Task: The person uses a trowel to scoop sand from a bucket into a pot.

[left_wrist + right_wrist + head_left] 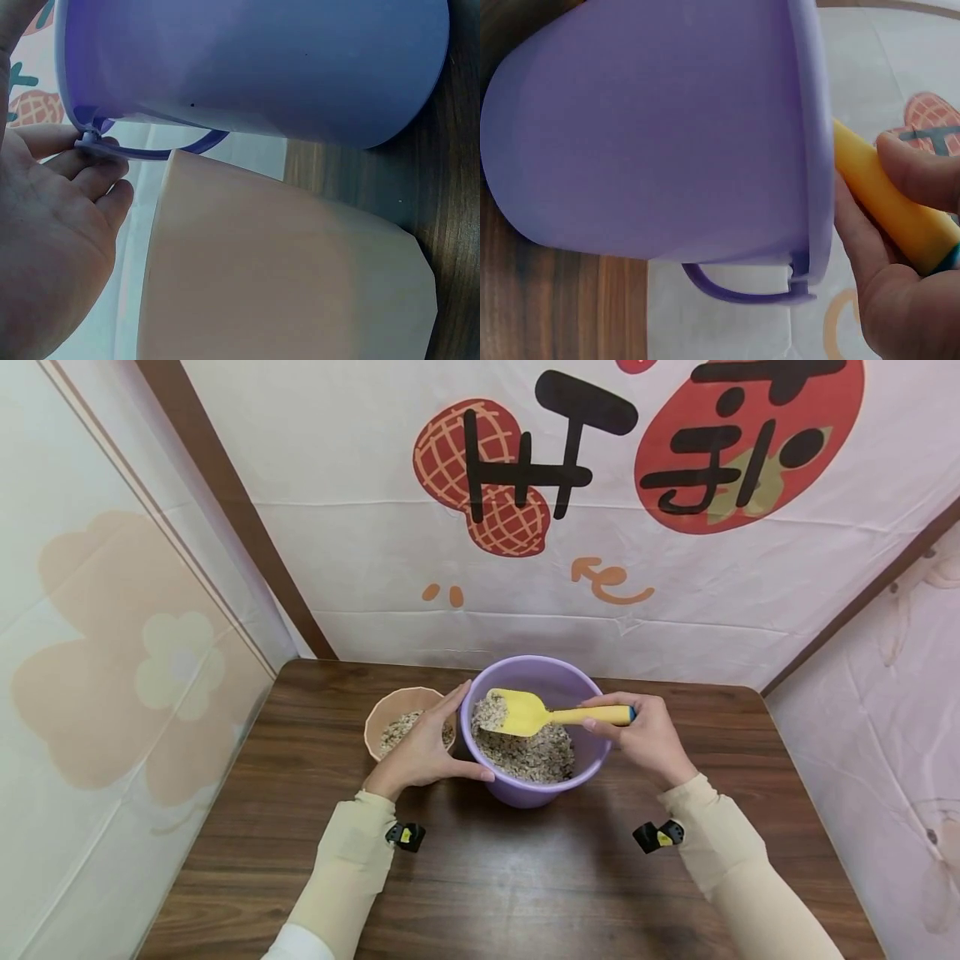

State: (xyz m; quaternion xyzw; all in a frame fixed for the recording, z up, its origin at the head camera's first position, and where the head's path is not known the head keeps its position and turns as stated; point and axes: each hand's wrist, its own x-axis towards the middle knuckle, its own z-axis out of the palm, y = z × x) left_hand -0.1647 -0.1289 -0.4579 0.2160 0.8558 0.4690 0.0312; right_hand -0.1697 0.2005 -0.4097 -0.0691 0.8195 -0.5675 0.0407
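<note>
A purple bucket [525, 793] holds a heap of oat flakes [536, 758]. My right hand [648, 735] grips the yellow handle [900, 202] of a scoop [525, 714] over the bucket's opening. Oat flakes lie on the scoop's blade, near the bucket's left inner wall. My left hand [420, 756] holds the bucket's rim at the left, thumb on the near side and fingers farther back. In the left wrist view, its fingers [101, 180] are at the bucket's purple carrying-handle joint [90, 141].
A peach bowl [375, 739] with oat flakes stands left of the bucket, partly behind my left hand. Both stand near the back edge of a dark wooden table [525, 885]. A printed white cloth [360, 568] hangs behind it, with cloth walls at both sides.
</note>
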